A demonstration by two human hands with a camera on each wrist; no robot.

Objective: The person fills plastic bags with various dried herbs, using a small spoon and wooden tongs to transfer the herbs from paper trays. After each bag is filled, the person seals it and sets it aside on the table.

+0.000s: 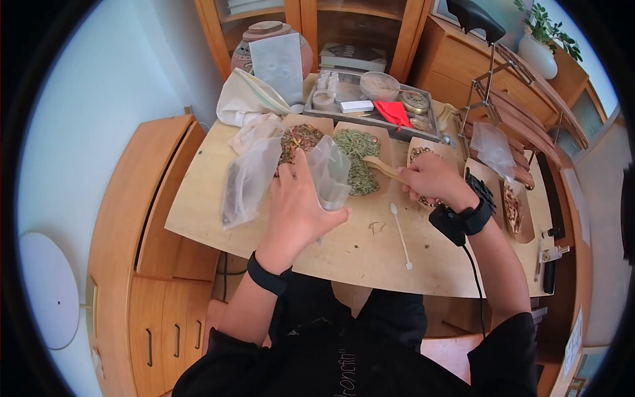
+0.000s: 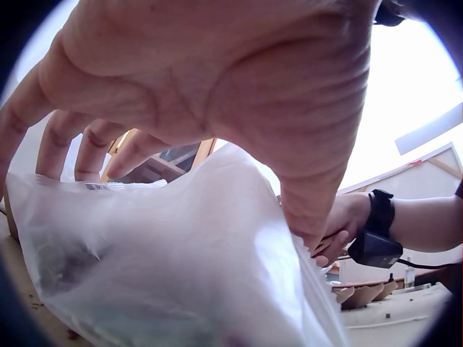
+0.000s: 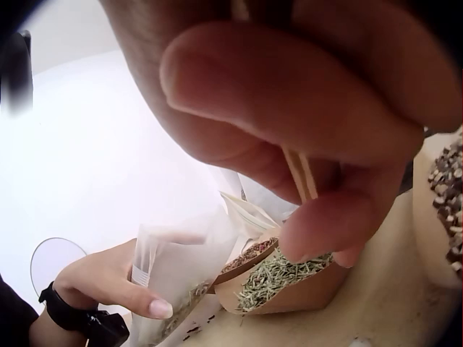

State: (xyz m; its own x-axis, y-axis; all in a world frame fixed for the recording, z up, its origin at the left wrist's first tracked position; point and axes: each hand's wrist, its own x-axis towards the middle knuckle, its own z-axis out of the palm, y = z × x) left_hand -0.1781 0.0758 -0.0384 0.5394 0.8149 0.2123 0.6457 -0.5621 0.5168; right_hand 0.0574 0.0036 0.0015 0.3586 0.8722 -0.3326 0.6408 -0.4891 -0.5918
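Grips wooden scoop (image 1: pixel 387 169) in right hand (image 1: pixel 433 180), fingers clamped tog. on its handle, scoop tip reaching into loose green herb (image 1: pixel 360 178) on green-herb tray (image 1: pixel 385 149). Curves left hand (image 1: pixel 297 202) round translucent bag (image 1: pixel 333 175), just L of green-herb tray's near part, w/ fingers apart and bent over one side, thumb pressed to the other. Shows some green herb inside bag, per R wrist view.

Wears black wrist straps on both arms, plus dark sleeves. Sits or stands at pale wooden table (image 1: pixel 331 261), can't tell which.

Places red-brown mix (image 1: pixel 301 140) immed. L of green-herb tray, w/ second translucent bag (image 1: pixel 245 198) lying farther L. Sets brown-chunk tray (image 1: pixel 446 155) R of green-herb tray, pale-slice tray (image 1: pixel 527 228) well to its R. Has white spoon (image 1: pixel 400 235) flat on near side of green-herb tray, w/ small scraps nearby. Lines up grey tray (image 1: pixel 311 114) behind green-herb tray, holding white box (image 1: pixel 357 106), red pouch (image 1: pixel 393 114), round tin (image 1: pixel 415 101), etc. Leaves cream cloth bag (image 1: pixel 241 99) behind and L of green-herb tray
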